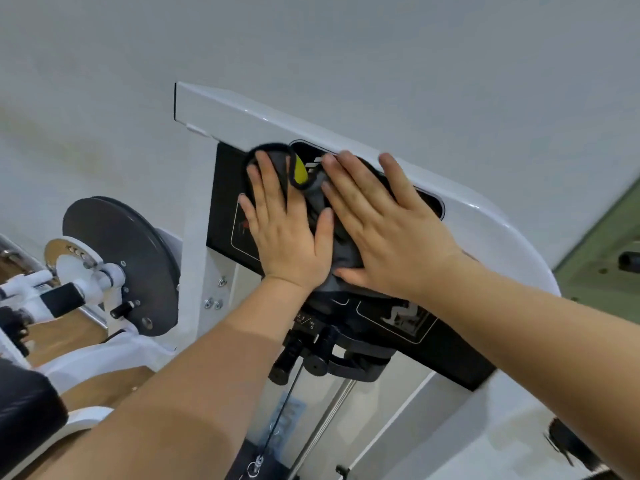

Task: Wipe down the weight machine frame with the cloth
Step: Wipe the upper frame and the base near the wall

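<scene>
Both hands, left (284, 233) and right (388, 226), fingers spread flat, press grey black-edged cloth (313, 202) on glossy white steel frame (485, 230). Advise even pressure, overlapping strokes.

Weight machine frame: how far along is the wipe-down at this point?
Done: no wiped area can be told apart, since no streaks or wet marks show. In hand: the left hand and right hand press the cloth flat against the black panel under the top beam. Left, as far as can be judged: the beam itself and the upright.
</scene>
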